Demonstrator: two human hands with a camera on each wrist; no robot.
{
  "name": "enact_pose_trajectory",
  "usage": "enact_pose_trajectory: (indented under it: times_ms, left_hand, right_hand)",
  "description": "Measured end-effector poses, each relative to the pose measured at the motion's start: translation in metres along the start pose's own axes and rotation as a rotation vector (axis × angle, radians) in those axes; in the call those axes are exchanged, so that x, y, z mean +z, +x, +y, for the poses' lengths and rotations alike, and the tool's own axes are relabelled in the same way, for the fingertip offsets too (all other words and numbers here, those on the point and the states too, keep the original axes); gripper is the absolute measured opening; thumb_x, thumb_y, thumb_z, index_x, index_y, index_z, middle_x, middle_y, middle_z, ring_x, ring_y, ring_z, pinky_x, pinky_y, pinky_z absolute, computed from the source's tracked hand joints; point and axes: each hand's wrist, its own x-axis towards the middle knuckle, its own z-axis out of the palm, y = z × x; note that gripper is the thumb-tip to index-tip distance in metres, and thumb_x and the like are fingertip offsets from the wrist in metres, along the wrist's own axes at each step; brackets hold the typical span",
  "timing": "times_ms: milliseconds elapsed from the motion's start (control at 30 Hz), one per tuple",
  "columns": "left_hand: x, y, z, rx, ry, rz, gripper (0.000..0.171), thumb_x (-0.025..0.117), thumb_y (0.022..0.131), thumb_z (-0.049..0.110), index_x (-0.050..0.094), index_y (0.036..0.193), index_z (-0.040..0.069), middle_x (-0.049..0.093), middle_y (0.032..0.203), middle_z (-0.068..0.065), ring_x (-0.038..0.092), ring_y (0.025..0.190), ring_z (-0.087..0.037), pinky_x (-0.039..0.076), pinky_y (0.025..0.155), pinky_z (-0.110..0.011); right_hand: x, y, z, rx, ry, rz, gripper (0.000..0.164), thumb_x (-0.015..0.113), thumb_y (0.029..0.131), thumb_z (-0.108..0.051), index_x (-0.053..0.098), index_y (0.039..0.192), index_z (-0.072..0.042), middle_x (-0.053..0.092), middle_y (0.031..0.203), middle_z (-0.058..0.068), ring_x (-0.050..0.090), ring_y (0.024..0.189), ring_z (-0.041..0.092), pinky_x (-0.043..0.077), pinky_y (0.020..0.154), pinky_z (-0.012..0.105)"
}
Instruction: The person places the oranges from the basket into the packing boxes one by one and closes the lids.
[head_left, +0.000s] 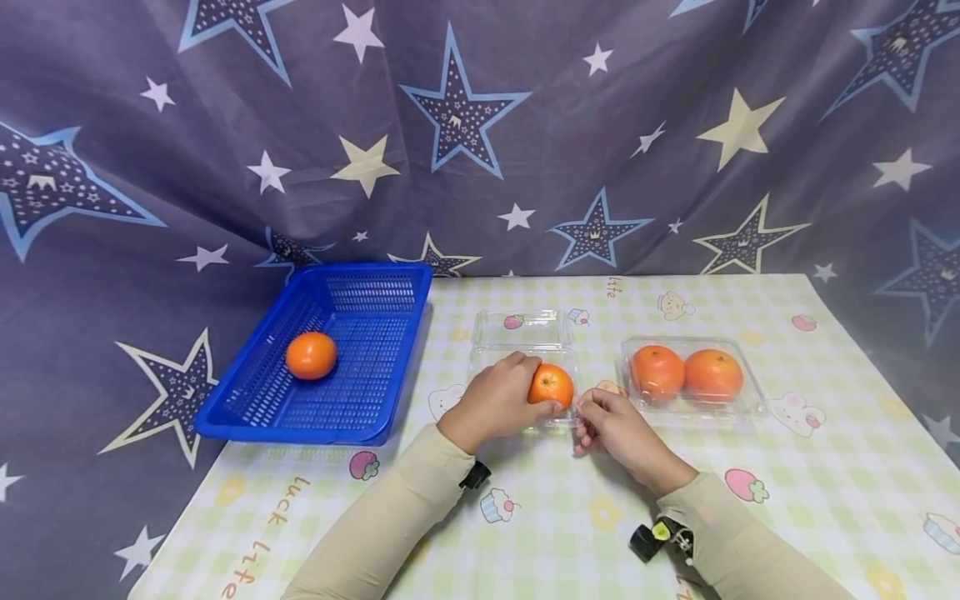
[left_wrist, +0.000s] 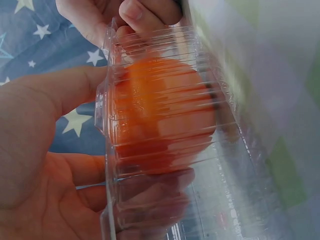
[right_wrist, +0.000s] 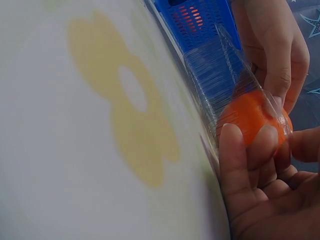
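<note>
My left hand (head_left: 498,396) curls round an orange (head_left: 552,387) inside an open clear plastic container (head_left: 525,360), its lid (head_left: 522,329) folded back on the far side. In the left wrist view the orange (left_wrist: 162,115) shows through the ribbed front wall, and the left fingers reach over the rim behind it. My right hand (head_left: 618,433) pinches the right end of this container between thumb and fingers. Seen from the right wrist, the right fingers (right_wrist: 235,160) lie against the container's end wall, close beside the orange.
To the left stands a blue plastic basket (head_left: 375,379) with one orange (head_left: 311,356) in it. On the right, a closed clear container (head_left: 693,415) holds two oranges (head_left: 713,375). A checked cloth (head_left: 540,546) covers the table, and a star-patterned curtain (head_left: 480,217) hangs behind it.
</note>
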Motion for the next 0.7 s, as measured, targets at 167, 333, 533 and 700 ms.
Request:
enact_pose_trajectory:
  times_ms: [167, 333, 533, 700]
  left_hand:
    - [-0.0013, -0.0011, 0.0008, 0.0, 0.0, -0.006, 0.062, 0.076, 0.087, 0.054, 0.064, 0.13, 0.011, 0.063, 0.101, 0.001, 0.058, 0.075, -0.012, 0.05, 0.066, -0.028]
    - [-0.0023, -0.0014, 0.001, -0.003, 0.003, -0.007, 0.063, 0.076, 0.088, 0.054, 0.064, 0.132, 0.01, 0.062, 0.102, 0.001, 0.058, 0.075, -0.012, 0.05, 0.065, -0.027]
    - [-0.0037, -0.0013, 0.0009, -0.005, 0.013, -0.005, 0.064, 0.076, 0.088, 0.056, 0.063, 0.131, 0.011, 0.062, 0.102, 0.001, 0.058, 0.075, -0.013, 0.05, 0.066, -0.029]
    - [-0.005, -0.0017, 0.0012, -0.015, 0.019, -0.006, 0.064, 0.076, 0.087, 0.056, 0.063, 0.131, 0.011, 0.061, 0.101, 0.0, 0.058, 0.076, -0.014, 0.051, 0.068, -0.031]
  right_hand:
    - [-0.0003, -0.001, 0.0002, -0.003, 0.011, -0.008, 0.025, 0.045, 0.109, -0.015, 0.05, 0.1, 0.007, 0.054, 0.077, 0.008, 0.054, 0.065, 0.015, 0.061, 0.069, 0.036]
    - [-0.0004, -0.003, -0.0004, -0.014, 0.017, -0.022, 0.024, 0.046, 0.109, -0.016, 0.05, 0.1, 0.006, 0.053, 0.077, 0.008, 0.054, 0.065, 0.014, 0.062, 0.07, 0.036]
    - [-0.0003, -0.0024, -0.0006, -0.017, 0.012, -0.02, 0.025, 0.045, 0.11, -0.017, 0.05, 0.101, 0.006, 0.053, 0.077, 0.007, 0.054, 0.065, 0.014, 0.062, 0.07, 0.036]
    - [0.0, -0.0009, -0.0001, -0.009, 0.009, -0.012, 0.025, 0.045, 0.109, -0.016, 0.05, 0.101, 0.007, 0.054, 0.077, 0.007, 0.054, 0.065, 0.014, 0.062, 0.07, 0.035]
